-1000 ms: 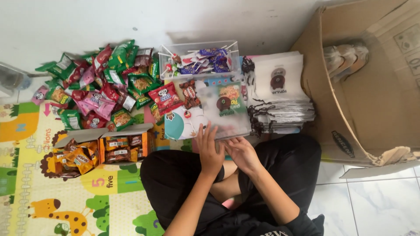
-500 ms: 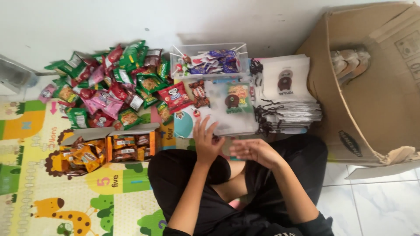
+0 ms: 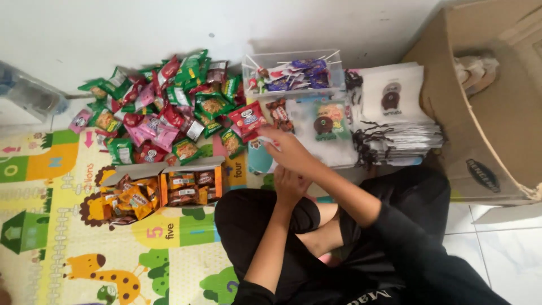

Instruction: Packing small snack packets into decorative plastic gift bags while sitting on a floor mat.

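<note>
One cardboard box [image 3: 497, 113] – one clear tub [image 3: 293, 73] – two open snack cartons [image 3: 164, 189].

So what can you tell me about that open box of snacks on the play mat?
The open cardboard box is orange-brown and shallow, with two compartments side by side. The left one holds a loose heap of orange and yellow wrapped snacks; the right one holds darker brown packets stacked more neatly. Its pale flaps stand open at the top. It lies flat on the colourful play mat, just below the snack pile, untouched by either hand.

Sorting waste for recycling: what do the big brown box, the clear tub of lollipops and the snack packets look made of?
Big brown box: matte corrugated cardboard, judging by its creased flaps. Clear tub: probably rigid transparent plastic, contents visible through it. Snack packets: glossy printed plastic film, crinkled and glinting.
</note>
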